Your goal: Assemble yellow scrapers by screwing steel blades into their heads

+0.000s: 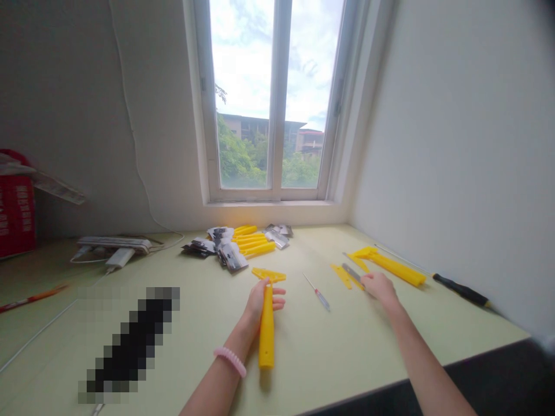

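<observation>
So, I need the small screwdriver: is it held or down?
Down: the small screwdriver lies on the tabletop between the left hand and right hand, touching neither.

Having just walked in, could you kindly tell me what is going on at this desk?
A person is working at a pale green desk. Their left hand grips a yellow plastic scraper handle, while their right hand rests on a metal strip beside another yellow handle. Packets and more yellow pieces lie under the window.

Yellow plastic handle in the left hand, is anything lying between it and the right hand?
Yes: a small screwdriver with a red-marked clear handle lies on the tabletop between the yellow plastic handle in the left hand and the right hand, touching neither.
</observation>
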`<state>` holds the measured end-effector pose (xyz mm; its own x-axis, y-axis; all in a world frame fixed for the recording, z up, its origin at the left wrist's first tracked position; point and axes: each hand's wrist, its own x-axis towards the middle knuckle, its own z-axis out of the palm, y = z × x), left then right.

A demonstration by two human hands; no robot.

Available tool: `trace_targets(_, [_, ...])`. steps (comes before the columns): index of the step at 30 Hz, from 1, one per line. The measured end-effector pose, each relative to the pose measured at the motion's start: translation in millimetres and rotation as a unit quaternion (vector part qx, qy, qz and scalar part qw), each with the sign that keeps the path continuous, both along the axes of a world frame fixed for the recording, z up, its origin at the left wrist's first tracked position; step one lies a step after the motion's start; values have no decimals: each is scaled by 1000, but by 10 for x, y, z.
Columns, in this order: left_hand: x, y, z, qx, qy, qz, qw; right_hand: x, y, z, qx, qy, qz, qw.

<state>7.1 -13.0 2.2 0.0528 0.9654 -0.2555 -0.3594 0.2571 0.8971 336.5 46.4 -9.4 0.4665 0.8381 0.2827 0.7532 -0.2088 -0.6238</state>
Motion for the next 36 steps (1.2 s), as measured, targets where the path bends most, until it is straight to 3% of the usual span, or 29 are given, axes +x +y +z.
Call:
trace_targets(3, [5,36,1,-21,-13,1,1000,-129,-27,112,13,65,7,998])
trace_targets(5, [7,68,6,-42,-24,-11,999,-331,-34,243,30,104,45,993])
trace_targets(6, [7,82,8,-52,-30,-21,998,-463,-35,314,41,179,97,978])
trace_targets(8, [3,99,11,-63,-38,-38,997,-766,-33,442,46,342,224,911])
trace_targets(10, [-3,96,12,-60,-42,-44,996,-1082,-32,518,54,480,289,826])
trace_targets(13, [-13,63,13,-47,-34,-39,998,-1487,-39,498,55,616,313,720])
trace_targets(15, [-16,32,18,-40,-22,-39,998,-1679,-48,423,62,648,316,690])
trace_targets(21, [-19,-37,41,-3,14,-49,999,-1892,-64,248,57,628,313,710])
trace_targets(31, [-52,73,-72,-24,5,-70,997,-1859,-124,240,87,611,301,727])
trace_targets(36, [-54,61,-60,-26,5,-80,996,-1866,-132,239,86,614,325,714])
